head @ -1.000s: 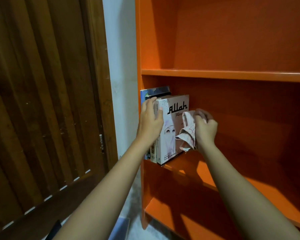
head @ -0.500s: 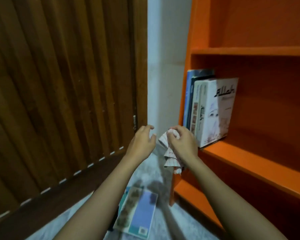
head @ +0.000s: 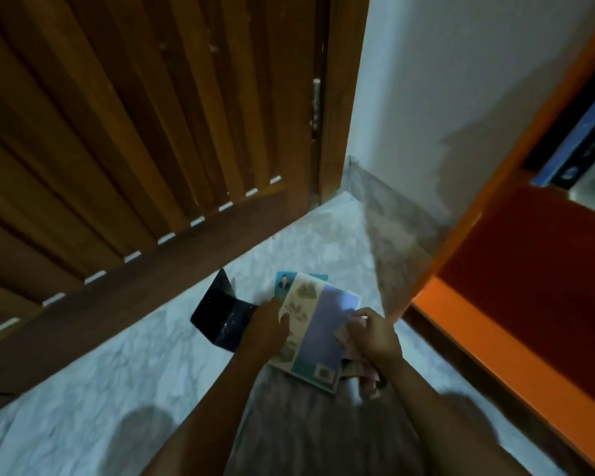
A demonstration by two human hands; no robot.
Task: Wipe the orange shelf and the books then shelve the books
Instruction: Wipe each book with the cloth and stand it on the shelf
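A: Though blurred by motion, checked for writing first. Anything legible on the top book [head: 323,333]?

B: Nothing readable. Lavender panel, beige strip down the left side with smudged drawings, teal band at the near end with 1 small dark square mark. No title or brand made out.

A: Location of the books?

B: Top book flat on the marble floor [head: 117,372], lying over a teal book [head: 282,278] visible only at the far corner. Just left of these 2, 1 dark blue book [head: 220,310] standing open. More shelved books [head: 584,146] in the orange shelf [head: 495,345] at far right, spines smeared, no lettering legible.

A: Left hand [head: 267,329]?

B: Reaching down, laid across the top book's left edge, thumb over the beige strip. Fingers hidden beneath the palm. Grip or plain touch: cannot tell.

A: Right hand [head: 375,336]?

B: Knuckles up at the top book's right edge, fingers curled round a bunched pale pink cloth [head: 356,367], loose end trailing below the wrist.

A: Surroundings?

B: Slatted wooden door [head: 117,132] at left, white wall [head: 461,80] between door and shelf.
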